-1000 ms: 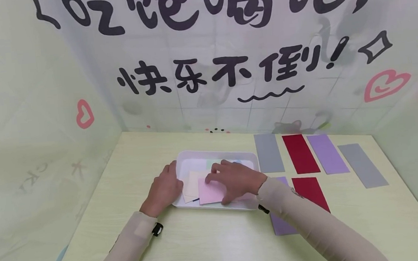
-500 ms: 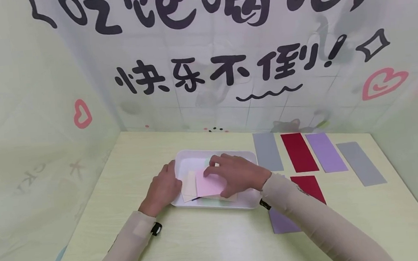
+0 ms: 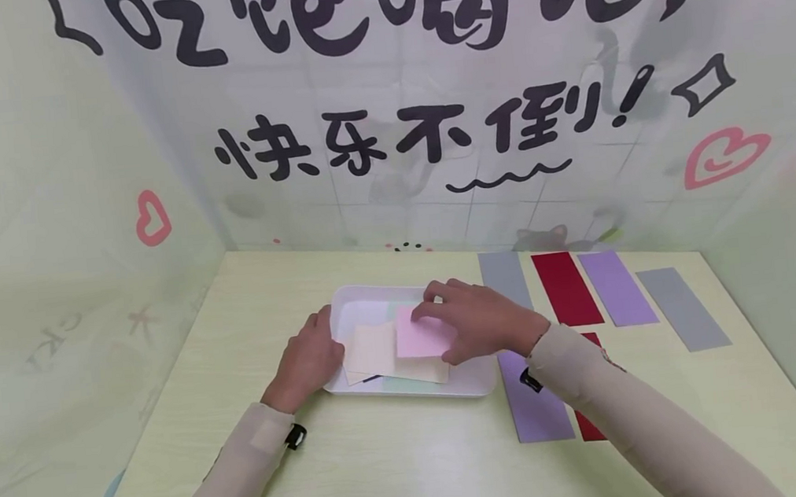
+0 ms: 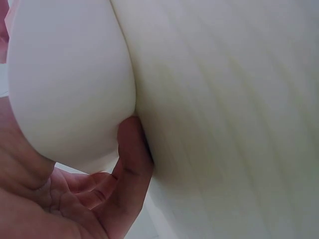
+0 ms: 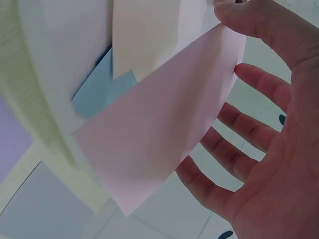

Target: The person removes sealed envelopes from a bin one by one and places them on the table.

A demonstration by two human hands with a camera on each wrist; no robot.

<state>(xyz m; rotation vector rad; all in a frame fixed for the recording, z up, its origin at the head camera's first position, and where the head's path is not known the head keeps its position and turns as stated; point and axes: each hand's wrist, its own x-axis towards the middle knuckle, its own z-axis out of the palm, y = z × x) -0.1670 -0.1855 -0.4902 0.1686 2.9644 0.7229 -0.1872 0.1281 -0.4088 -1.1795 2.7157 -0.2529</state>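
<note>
Gripping the white tray (image 3: 473, 376) by its left end, your left hand (image 3: 307, 361) is curled; your right hand (image 3: 481, 321) pinches the pink sheet's edge above it. The pink sheet (image 3: 420, 340) seems light, bendy, easily creased; hold edges gently.

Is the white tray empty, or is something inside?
Not empty: the head view shows a cream sheet inside the white tray, and the right wrist view a blue sheet.

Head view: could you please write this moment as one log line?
left hand: grips white tray at left end; right hand: holds pink sheet over tray; cream sheets: in tray; coloured strips: on table, right of tray
</note>
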